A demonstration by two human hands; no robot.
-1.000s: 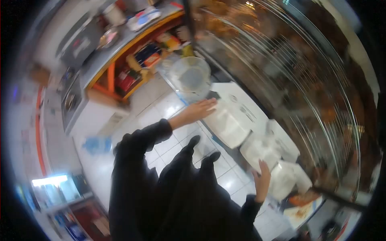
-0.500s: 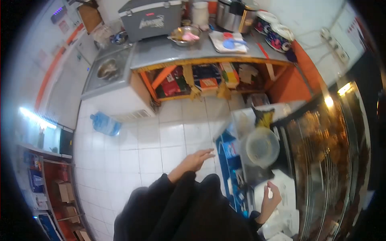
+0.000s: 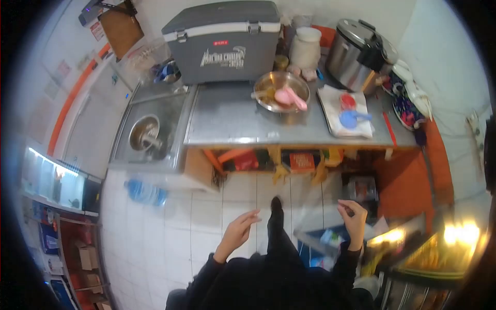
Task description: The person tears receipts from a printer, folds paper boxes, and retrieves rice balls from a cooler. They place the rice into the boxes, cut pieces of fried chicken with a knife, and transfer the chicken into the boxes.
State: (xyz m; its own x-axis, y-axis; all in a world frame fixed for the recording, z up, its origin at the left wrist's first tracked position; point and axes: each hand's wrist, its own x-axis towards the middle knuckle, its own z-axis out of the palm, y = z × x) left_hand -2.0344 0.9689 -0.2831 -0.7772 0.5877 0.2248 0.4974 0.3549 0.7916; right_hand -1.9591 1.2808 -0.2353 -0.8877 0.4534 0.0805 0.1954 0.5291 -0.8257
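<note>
My left hand [image 3: 238, 235] hangs in the air over the tiled floor, its fingers stretched forward and nothing in them. My right hand [image 3: 354, 219] is raised at the right, above the blue-edged shelf unit [image 3: 305, 253]. Its fingers are loosely bent with a gap to the thumb, and no held object shows. Both hands are apart from the steel counter [image 3: 227, 116] ahead. On that counter stand a steel bowl [image 3: 266, 103] with a pink scoop [image 3: 290, 98] in it, and a white cloth [image 3: 336, 121] carrying a blue scoop [image 3: 352, 120] and a red lid-like piece [image 3: 347, 101].
A grey cooler box [image 3: 222, 46], a white jar [image 3: 306, 49] and a large steel cooker [image 3: 356, 57] line the counter's back. At left, the sink [image 3: 124, 155] holds a metal bowl [image 3: 143, 133]. A blue water bottle [image 3: 146, 192] lies on the floor. A lit glass display [image 3: 439, 253] is at right.
I have stepped towards the counter, which now appears nearer and larger. My right hand has risen from beside the display to ahead of me. Both hands remain without a visible object.
</note>
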